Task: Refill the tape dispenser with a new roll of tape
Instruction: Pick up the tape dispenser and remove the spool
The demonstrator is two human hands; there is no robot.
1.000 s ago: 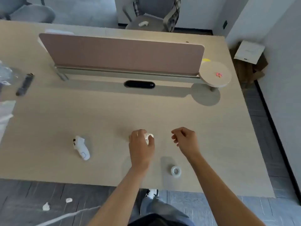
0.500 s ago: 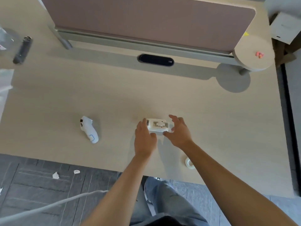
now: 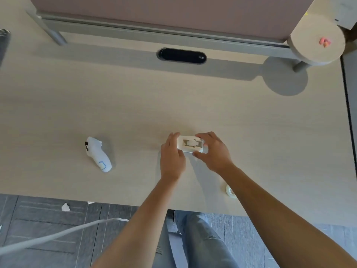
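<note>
A small white tape dispenser (image 3: 190, 145) rests on the light wooden desk (image 3: 135, 113), its open top facing up with a white hub in the middle. My left hand (image 3: 172, 157) grips its left end. My right hand (image 3: 214, 151) holds its right end, fingers on the far side and thumb on the near side. A clear roll of tape (image 3: 230, 189) lies flat on the desk near the front edge, partly hidden behind my right forearm.
A white handheld controller (image 3: 98, 156) lies to the left. A pink divider panel (image 3: 164, 14) with a grey rail and a black oval slot (image 3: 181, 55) runs along the back. A round side shelf (image 3: 316, 38) holds small pink things. The desk's front edge is close below.
The dispenser went from hidden inside my left hand to lying flat with its top up. My right hand came in and took hold of its right end. The view moved closer.
</note>
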